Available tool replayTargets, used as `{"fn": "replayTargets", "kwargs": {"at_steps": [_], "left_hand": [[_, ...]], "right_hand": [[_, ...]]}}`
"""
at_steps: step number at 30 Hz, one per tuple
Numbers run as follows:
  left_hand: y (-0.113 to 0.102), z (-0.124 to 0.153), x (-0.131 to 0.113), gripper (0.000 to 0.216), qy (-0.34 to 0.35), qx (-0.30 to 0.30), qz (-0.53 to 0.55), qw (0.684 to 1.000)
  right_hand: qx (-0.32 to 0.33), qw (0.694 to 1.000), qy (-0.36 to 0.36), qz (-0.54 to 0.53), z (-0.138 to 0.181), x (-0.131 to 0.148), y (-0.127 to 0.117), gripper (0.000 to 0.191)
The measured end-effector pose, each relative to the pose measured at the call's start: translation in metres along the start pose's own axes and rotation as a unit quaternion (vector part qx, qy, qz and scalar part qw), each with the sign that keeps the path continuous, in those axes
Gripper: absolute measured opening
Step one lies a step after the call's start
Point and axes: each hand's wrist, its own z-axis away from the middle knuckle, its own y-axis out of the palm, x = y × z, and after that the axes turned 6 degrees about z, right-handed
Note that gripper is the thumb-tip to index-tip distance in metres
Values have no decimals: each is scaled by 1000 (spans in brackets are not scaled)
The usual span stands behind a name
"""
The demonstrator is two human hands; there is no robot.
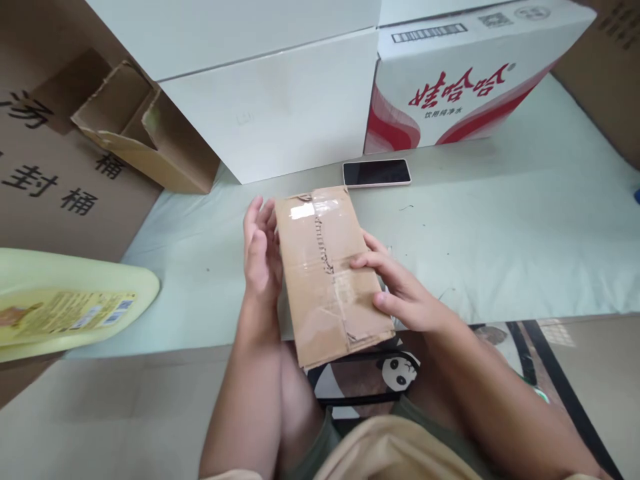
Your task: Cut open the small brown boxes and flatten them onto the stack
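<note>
A small brown cardboard box [327,280], taped along its middle seam, is tilted over the front edge of the green-covered surface, above my lap. My right hand [397,287] grips its right side, with thumb and a finger on top and other fingers partly hidden beyond the edge. Beside the box's left edge, my left hand [263,250] is open, its fingers raised and thumb apart; whether it touches the cardboard I cannot tell. Just behind the box lies a phone [377,173] with a dark screen.
White cartons [270,113] stand along the back, with a red-and-white water carton [450,87] at right. An opened cardboard box [170,143] leans at back left before a large brown carton [40,200]. A pale yellow-green bottle [75,303] juts in from the left.
</note>
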Motion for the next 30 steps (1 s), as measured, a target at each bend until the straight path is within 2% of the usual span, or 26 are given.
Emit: {"fn": "replayTargets", "kwargs": {"at_steps": [2, 4, 6, 8, 10, 11, 13, 14, 16, 19, 21, 23, 25, 26, 28, 30], "left_hand": [[3, -2, -5, 63, 18, 22, -4, 1000], [4, -4, -7, 56, 19, 31, -21, 999], [5, -5, -8, 45, 13, 25, -26, 999], [5, -5, -8, 38, 12, 18, -16, 1000], [6, -6, -8, 36, 12, 19, -8, 1000], [6, -6, -9, 36, 13, 19, -9, 1000], [9, -5, -9, 35, 18, 18, -15, 1000], [10, -5, -10, 35, 21, 17, -20, 999], [12, -5, -10, 34, 26, 10, -27, 999], [14, -5, -11, 33, 27, 2, -32, 999], [14, -5, -10, 34, 27, 0, -33, 999], [15, -5, -9, 33, 25, -1, -32, 999], [15, -5, -9, 30, 19, -4, -31, 999], [15, -5, -9, 29, 17, -8, -29, 999], [15, -3, -8, 27, 13, -18, -25, 999], [16, -2, -7, 27, 13, -20, -22, 999]], "right_hand": [[7, 1000, -9, -3, -2, -1, 6, 45], [11, 1000, -16, 10, -3, -2, 10, 46], [-32, 998, -12, 54, -3, -2, 11, 48], [-137, 977, 51, 153, -3, -2, 8, 46], [-207, 915, 193, 289, -4, 0, 4, 42], [-199, 873, 271, 352, -5, 1, 2, 41], [-115, 806, 379, 439, -6, 5, -1, 47], [-64, 787, 404, 462, -7, 7, -1, 52], [9, 771, 415, 483, -9, 10, 0, 55], [51, 778, 406, 477, -9, 9, 1, 49], [29, 808, 387, 443, -8, 5, -1, 42], [-36, 864, 350, 359, -7, 0, -5, 32], [-131, 922, 290, 222, -8, -5, -10, 22], [-178, 939, 257, 144, -9, -6, -13, 20], [-251, 945, 208, -4, -11, -6, -18, 17], [-280, 934, 182, -125, -11, -4, -22, 16]]}}
